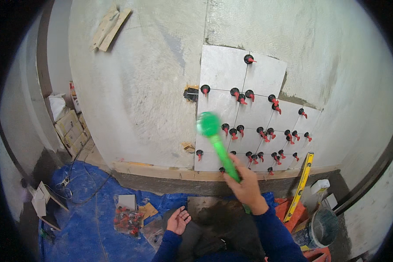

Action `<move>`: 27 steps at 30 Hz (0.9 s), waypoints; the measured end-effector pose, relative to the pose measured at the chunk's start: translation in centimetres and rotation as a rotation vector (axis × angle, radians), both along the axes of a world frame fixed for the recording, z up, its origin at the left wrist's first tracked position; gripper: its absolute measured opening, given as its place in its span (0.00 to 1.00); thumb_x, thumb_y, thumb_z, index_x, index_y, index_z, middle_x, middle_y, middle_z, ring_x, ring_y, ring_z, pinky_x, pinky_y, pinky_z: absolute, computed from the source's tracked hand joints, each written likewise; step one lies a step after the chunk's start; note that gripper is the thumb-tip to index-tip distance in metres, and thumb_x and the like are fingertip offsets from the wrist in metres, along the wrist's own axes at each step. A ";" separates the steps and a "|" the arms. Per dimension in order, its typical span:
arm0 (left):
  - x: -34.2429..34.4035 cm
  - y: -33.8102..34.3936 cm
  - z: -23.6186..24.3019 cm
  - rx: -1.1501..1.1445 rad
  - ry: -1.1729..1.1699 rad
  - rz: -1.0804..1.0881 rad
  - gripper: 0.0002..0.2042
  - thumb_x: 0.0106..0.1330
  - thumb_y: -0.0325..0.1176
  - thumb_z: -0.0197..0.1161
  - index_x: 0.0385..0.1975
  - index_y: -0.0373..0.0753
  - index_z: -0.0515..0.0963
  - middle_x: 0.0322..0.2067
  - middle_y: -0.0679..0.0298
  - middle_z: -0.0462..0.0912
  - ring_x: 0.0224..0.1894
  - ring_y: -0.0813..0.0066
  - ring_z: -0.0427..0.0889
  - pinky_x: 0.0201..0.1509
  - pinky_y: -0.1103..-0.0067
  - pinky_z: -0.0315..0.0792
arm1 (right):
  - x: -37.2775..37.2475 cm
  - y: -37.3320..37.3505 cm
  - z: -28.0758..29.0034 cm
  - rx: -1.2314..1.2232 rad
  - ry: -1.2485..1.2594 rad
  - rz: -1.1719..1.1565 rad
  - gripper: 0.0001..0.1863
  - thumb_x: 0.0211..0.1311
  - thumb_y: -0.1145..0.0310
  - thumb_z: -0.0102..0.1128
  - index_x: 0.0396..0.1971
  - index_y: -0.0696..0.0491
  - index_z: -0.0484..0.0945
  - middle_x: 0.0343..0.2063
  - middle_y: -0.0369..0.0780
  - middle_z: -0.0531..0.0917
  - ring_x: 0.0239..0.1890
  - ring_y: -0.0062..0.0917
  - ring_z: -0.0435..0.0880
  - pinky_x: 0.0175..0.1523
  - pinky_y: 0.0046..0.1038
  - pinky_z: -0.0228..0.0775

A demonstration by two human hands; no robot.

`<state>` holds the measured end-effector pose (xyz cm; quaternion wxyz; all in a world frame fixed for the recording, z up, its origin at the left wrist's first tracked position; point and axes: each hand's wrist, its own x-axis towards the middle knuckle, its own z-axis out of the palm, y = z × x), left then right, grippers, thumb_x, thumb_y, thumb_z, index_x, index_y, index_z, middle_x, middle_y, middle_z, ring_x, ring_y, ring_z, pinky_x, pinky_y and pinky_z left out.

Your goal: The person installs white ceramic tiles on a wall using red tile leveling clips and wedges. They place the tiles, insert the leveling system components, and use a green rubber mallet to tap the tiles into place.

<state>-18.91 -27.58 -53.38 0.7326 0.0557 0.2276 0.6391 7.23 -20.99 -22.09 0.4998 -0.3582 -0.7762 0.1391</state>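
Green mallet (218, 147) near part-tiled wall (139, 96)

Soft muted light, motion-blurred green tool (209, 125), fisheye-bent edges; black corners

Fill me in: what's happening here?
A person's right hand grips a green round-headed tool by its handle, the blurred head in front of wall tiles; whether it touches them is unclear. The left hand, half open, holds nothing. Black-and-red clips stud the tiles; a yellow level stands tilted to the right.
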 end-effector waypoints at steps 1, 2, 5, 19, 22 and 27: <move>0.0 0.2 -0.1 0.032 -0.021 -0.008 0.14 0.78 0.38 0.60 0.54 0.36 0.78 0.39 0.62 0.84 0.42 0.65 0.83 0.52 0.65 0.79 | -1.1 0.4 -0.3 0.143 -0.056 0.016 0.33 0.69 0.68 0.65 0.72 0.55 0.68 0.49 0.53 0.86 0.41 0.44 0.90 0.48 0.41 0.80; -0.1 0.4 -0.2 0.094 -0.116 -0.039 0.14 0.78 0.38 0.60 0.55 0.36 0.77 0.37 0.61 0.84 0.41 0.65 0.84 0.51 0.65 0.79 | -2.5 0.4 -0.9 0.112 -0.085 -0.052 0.31 0.69 0.67 0.65 0.70 0.55 0.69 0.48 0.54 0.86 0.41 0.48 0.89 0.47 0.43 0.80; -0.2 0.9 -1.0 0.029 -0.051 -0.017 0.14 0.78 0.37 0.60 0.56 0.35 0.77 0.36 0.62 0.83 0.41 0.64 0.84 0.51 0.64 0.80 | -7.0 0.7 -2.1 -0.005 -0.076 -0.115 0.28 0.69 0.64 0.64 0.66 0.54 0.71 0.44 0.56 0.86 0.41 0.57 0.86 0.46 0.49 0.79; -2.4 0.0 -1.6 0.052 -0.106 0.000 0.17 0.80 0.41 0.57 0.57 0.36 0.77 0.41 0.58 0.86 0.44 0.61 0.84 0.54 0.61 0.80 | -15.8 5.7 -5.4 -0.273 0.220 0.008 0.30 0.74 0.65 0.60 0.72 0.58 0.66 0.29 0.46 0.84 0.26 0.26 0.84 0.34 0.33 0.76; -2.7 -0.2 -1.5 0.047 -0.119 0.001 0.16 0.80 0.41 0.57 0.57 0.36 0.77 0.42 0.57 0.85 0.45 0.60 0.84 0.55 0.61 0.80 | -15.9 6.8 -6.0 -0.269 0.266 -0.002 0.31 0.74 0.66 0.60 0.74 0.58 0.65 0.30 0.45 0.83 0.25 0.24 0.82 0.32 0.32 0.75; -3.0 -0.5 -1.1 0.026 -0.111 0.011 0.16 0.79 0.41 0.58 0.57 0.36 0.77 0.42 0.56 0.85 0.45 0.60 0.84 0.56 0.60 0.79 | -16.0 6.0 -5.5 -0.337 0.258 -0.076 0.30 0.74 0.67 0.61 0.72 0.58 0.67 0.39 0.51 0.86 0.35 0.34 0.87 0.44 0.34 0.78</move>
